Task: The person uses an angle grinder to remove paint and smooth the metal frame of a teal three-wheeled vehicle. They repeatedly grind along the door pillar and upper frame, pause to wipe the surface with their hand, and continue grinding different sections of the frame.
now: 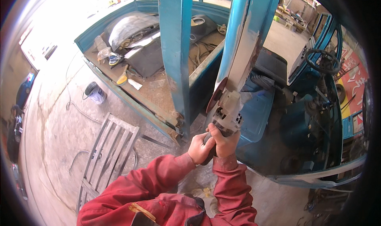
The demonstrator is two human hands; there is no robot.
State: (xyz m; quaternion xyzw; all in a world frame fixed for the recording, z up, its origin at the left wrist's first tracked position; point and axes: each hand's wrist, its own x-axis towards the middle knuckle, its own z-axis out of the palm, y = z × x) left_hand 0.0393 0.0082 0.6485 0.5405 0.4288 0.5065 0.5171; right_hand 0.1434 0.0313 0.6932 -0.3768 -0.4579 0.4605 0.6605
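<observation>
An angle grinder with a reddish-brown disc is held in both my hands. My left hand wraps round the rear of its dark body. Just ahead of it, my right hand grips the body closer to the pale, dusty head. The disc's edge is at the lower part of a teal vehicle pillar, beside a sanded greyish-white patch; whether it touches I cannot tell. Part of the grinder's grip is hidden by my fingers.
Left of the pillar, a second teal post rises beside a truck bed holding panels and tools. A slatted metal bench and a dark bucket stand on the floor. To the right are a blue seat base and a steering wheel.
</observation>
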